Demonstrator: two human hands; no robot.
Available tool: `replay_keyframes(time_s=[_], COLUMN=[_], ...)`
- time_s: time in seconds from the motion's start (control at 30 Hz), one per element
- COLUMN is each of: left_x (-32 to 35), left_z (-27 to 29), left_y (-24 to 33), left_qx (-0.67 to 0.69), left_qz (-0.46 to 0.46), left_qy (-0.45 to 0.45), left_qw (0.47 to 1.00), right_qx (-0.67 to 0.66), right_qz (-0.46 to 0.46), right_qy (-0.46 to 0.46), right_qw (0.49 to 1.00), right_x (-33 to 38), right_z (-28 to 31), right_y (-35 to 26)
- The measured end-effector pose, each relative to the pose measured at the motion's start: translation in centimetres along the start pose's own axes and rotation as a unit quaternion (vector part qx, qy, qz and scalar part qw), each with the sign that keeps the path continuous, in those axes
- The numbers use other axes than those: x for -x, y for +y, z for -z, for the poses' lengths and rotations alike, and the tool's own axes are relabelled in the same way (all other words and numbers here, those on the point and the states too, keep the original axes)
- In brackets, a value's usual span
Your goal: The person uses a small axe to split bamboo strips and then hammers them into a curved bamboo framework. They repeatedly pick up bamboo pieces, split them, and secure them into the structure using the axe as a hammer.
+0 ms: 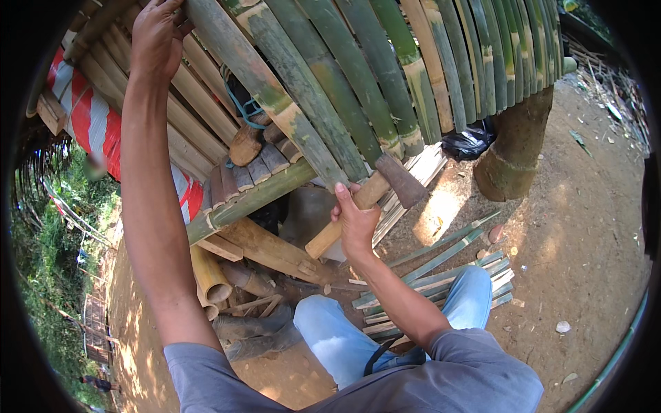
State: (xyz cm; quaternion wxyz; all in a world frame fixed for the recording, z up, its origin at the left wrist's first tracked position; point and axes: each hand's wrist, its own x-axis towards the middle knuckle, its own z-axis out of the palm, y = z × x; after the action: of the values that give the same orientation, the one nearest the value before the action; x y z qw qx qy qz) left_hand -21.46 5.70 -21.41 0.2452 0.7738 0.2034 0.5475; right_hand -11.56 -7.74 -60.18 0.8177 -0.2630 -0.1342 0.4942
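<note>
The hatchet [375, 189] is gripped in the right hand [354, 224], fingers clenched around its pale wooden handle just behind the dark rusty head, which sits against the lower ends of the green bamboo slats [358, 82]. The handle's free end slants down and to the left of the hand. Above and left of the hatchet, the left hand [157, 34] reaches up with the arm stretched out, its fingers curled over the top of a slat, grasping it. Just left of the hatchet a green bamboo crossbar [251, 199] runs under short split pieces. Below the hatchet lie thin bamboo strips [441, 275] on the bare dirt ground [578, 227], beside the person's blue-trousered knee [330, 337]. Right of the hatchet stands a thick bamboo post [513, 148], with a black plastic bag [468, 143] touching it.
</note>
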Motion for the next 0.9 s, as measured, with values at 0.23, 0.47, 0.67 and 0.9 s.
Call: replay_keyframes(time_s=[0.23, 0.47, 0.67, 0.9], left_x=[3.1, 7.1, 13.1, 14.1], left_z=[-4.0, -4.8, -8.5, -8.0], left_y=[0.5, -1.7, -3.3, -2.9], left_qx=[-0.074, -0.105, -0.1, -0.095], left_qz=[0.004, 0.049, 0.092, 0.117], left_qy=[0.065, 0.031, 0.0, 0.017], left_qw=[0.995, 0.993, 0.991, 0.988], right_qx=[0.002, 0.005, 0.01, -0.029], right_qz=[0.011, 0.012, 0.012, -0.005], right_qy=[-0.008, -0.01, 0.007, -0.006], right_qw=[1.0, 1.0, 1.0, 1.0], right_x=[-0.3, -0.1, -0.4, 0.1], right_z=[0.1, 0.0, 0.2, 0.3], right_y=[0.1, 0.7, 0.5, 2.1])
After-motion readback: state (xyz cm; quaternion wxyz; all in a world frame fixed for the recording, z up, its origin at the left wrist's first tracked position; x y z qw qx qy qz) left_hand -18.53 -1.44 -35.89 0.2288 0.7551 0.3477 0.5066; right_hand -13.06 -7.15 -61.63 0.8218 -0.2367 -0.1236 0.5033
